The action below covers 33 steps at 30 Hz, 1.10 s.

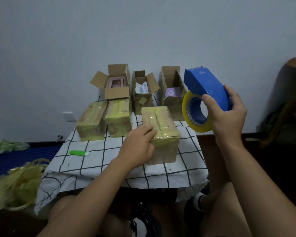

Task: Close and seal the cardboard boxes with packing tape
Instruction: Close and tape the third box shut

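A taped cardboard box point(161, 134) stands near the front right of the bench point(96, 161), its flaps closed and yellowish packing tape running over the top seam and down its near face. The person's left hand point(138, 146) lies against the box's left side and top edge, fingers fairly straight and pressed to the cardboard, the forearm reaching in from the lower left. The right hand point(229, 113) is raised to the right of the box, above the bench's right edge, gripping a blue tape dispenser point(207, 86): the thumb hooks onto the front of its body by the core and the fingers wrap round its back, the wrist upright on a steeply rising forearm. The dispenser's roll of yellowish tape point(188, 115) hangs at its lower left, clear of the box. Two more sealed boxes point(92, 122) point(118, 120) lie side by side to the left, touching or nearly touching each other. Behind them, along the wall, stand three open boxes: the left one point(116, 84) holds a pink item, the middle one point(142, 93) white contents, and the right one point(173, 93) a pale purple packet. The bench is covered by a white cloth with a dark grid. A green and white utility knife point(79, 153) lies on the cloth at front left. On the floor to the left sits a heap of crumpled used tape point(19, 183).
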### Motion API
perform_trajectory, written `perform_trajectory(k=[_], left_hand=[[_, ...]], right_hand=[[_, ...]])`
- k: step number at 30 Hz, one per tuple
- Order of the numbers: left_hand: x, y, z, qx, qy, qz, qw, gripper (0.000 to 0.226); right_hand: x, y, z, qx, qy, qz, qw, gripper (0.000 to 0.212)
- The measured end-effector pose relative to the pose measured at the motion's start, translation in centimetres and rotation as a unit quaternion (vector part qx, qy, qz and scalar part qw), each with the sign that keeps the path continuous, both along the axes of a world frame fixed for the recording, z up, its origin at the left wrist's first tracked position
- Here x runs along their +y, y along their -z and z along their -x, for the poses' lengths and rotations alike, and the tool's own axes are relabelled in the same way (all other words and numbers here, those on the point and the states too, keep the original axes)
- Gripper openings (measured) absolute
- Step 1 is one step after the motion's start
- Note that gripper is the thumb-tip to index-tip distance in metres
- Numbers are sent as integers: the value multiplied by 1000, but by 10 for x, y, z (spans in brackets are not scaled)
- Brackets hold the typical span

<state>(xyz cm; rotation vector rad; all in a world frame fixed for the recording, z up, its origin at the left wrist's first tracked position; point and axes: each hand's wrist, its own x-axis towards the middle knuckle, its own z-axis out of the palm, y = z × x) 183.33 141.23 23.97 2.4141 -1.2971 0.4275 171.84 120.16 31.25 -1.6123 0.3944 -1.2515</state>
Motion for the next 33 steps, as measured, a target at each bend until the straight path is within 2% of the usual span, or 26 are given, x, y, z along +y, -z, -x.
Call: perform_trajectory(k=[3,8,14,19,24,26,29,31,33], left_hand=[[11,8,-10,6,-2,36,999,47],[16,23,-27,-110,32,47,992,39],[24,30,-39,-163,21,96,982,29],[19,43,-31,-206,-9,72,976,49],[20,52,-16,-220,-34,86,971,42],[22,52,-10,-174,-52,106,978,39],[25,31,-1,-20,-68,169,983,39],[23,7,6,108,-71,243,961,34],[18,-23,13,239,-95,316,913,29]], right_hand=[[7,3,-4,2,-16,-8,1000,65],[21,8,-9,15,-44,-10,999,63],[31,11,-15,26,-78,-13,997,58],[36,12,-19,30,-111,-24,993,46],[33,14,-17,24,-135,-78,987,42],[32,13,-11,24,-148,-96,984,41],[29,10,-1,33,-176,-109,978,42],[27,9,5,48,-198,-109,973,53],[26,8,10,65,-218,-104,968,64]])
